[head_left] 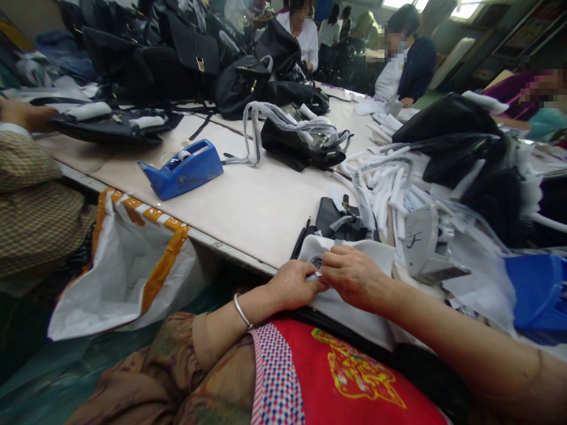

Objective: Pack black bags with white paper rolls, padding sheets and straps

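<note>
At the table's near edge, my left hand (295,284) and my right hand (352,276) meet with their fingers pinched together. Between them is a small dark and silvery piece (316,261), too small to name. Under and around both hands spreads a light grey sheet or lining (376,255). Just beyond it lies a small black bag (330,217) with a buckle and pale wrapping on its straps. Part of the grey material is hidden behind my right wrist and forearm.
A blue tape dispenser (188,168) and a black bag with wrapped straps (287,141) stand on the table (252,206). White rolls (385,189) pile up to the right. A white sack (119,265) stands below the edge. Another person's hand (26,114) touches a bag at left.
</note>
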The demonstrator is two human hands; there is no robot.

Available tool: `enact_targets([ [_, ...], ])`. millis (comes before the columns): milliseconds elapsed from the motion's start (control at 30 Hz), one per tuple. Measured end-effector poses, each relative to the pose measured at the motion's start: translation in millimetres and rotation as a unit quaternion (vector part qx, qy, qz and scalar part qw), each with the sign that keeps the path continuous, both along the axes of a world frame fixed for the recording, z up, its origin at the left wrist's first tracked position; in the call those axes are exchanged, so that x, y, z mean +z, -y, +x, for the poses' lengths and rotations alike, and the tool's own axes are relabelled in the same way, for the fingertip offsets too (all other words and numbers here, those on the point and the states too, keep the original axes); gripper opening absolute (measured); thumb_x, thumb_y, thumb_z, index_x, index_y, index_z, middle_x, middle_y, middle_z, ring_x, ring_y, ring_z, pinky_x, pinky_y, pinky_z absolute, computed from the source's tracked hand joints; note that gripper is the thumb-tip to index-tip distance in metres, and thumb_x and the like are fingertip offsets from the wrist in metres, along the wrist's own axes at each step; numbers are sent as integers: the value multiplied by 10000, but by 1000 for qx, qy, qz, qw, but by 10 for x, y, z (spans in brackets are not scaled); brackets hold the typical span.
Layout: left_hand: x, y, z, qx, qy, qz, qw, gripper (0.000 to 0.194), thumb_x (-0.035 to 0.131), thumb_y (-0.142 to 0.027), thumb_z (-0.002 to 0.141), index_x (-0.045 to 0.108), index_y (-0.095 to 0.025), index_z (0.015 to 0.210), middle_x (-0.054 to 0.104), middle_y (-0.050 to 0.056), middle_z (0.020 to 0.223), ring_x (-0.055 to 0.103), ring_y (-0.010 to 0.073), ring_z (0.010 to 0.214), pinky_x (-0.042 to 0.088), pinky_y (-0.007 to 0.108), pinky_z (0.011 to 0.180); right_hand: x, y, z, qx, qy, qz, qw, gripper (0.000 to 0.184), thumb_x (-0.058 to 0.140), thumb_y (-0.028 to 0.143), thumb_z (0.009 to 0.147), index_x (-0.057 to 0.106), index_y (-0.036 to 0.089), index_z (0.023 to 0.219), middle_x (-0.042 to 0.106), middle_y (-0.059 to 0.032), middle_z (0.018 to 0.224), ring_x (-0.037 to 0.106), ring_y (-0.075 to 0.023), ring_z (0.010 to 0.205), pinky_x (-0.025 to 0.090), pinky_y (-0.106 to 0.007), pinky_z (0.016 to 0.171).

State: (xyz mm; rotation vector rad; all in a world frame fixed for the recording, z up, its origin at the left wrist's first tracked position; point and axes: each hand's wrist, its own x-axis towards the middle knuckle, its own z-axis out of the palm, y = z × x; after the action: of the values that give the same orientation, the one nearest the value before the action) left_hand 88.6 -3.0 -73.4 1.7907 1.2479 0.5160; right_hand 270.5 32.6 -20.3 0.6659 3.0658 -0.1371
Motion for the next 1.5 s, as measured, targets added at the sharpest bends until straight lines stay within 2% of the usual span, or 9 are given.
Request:
enact_targets([
  [400,91,-53,-79,-50,86,-129,987,293,556,-403,831,669,-133,816,486,-42,607,421,101,554,311,220,492,-127,340,149,3,-3,109,994,154,542,128,918,693,142,888,658,-90,974,487,-238,841,320,-400,728],
  [533,112,-40,-61,-48,68,-106,991,344,529,-440,865,683,-133,853,564,-18,667,478,120,610,364,227,547,-163,348,163,-18,-37,117,992,171,525,144,939,691,153,899,666,-84,956,506,-225,821,348,-391,724],
  [733,164,4,-4,-35,52,-66,996,337,491,-423,917,686,-151,954,676,29,853,583,185,792,443,265,730,85,379,374,-118,-146,81,979,195,545,231,954,667,162,1090,673,-101,1102,566,-238,1017,436,-384,865],
  [833,169,-22,10,-33,38,-86,995,372,467,-461,929,682,-158,959,655,23,811,572,199,768,431,270,684,255,269,887,-282,-275,86,915,262,569,267,929,665,171,1154,651,-121,1177,570,-237,1104,434,-388,968],
  [900,174,-46,27,-34,34,-99,994,391,469,-484,926,686,-165,987,664,27,836,579,212,791,432,281,702,310,153,1398,-460,-352,81,811,270,600,297,886,697,172,1105,650,-119,1182,580,-243,1104,438,-378,975],
  [967,185,-62,49,-33,27,-111,993,408,484,-508,914,689,-171,1019,673,32,855,584,224,806,435,292,719,289,33,1918,-662,-395,14,637,250,628,322,826,724,185,1012,684,-88,1127,593,-246,1071,456,-351,923],
  [1067,200,-65,74,-30,19,-117,992,435,493,-541,900,689,-177,1037,670,33,843,583,234,806,436,299,713,120,-110,2435,-742,-390,-66,541,198,628,304,771,713,126,782,711,-100,787,639,-237,808,487,-349,723],
  [1233,214,-42,81,-14,10,-119,993,467,498,-587,882,700,-182,999,665,30,812,586,239,788,451,312,715,-173,-212,2490,-741,-431,-165,488,124,675,277,657,656,155,653,676,-43,635,601,-176,608,460,-288,557],
  [1500,217,-31,95,-3,9,-124,992,486,509,-599,863,712,-184,1016,688,40,851,610,261,843,480,327,740,-233,216,2387,-721,-504,-138,455,251,699,386,648,664,158,747,670,-56,703,557,-147,597,387,-241,476],
])
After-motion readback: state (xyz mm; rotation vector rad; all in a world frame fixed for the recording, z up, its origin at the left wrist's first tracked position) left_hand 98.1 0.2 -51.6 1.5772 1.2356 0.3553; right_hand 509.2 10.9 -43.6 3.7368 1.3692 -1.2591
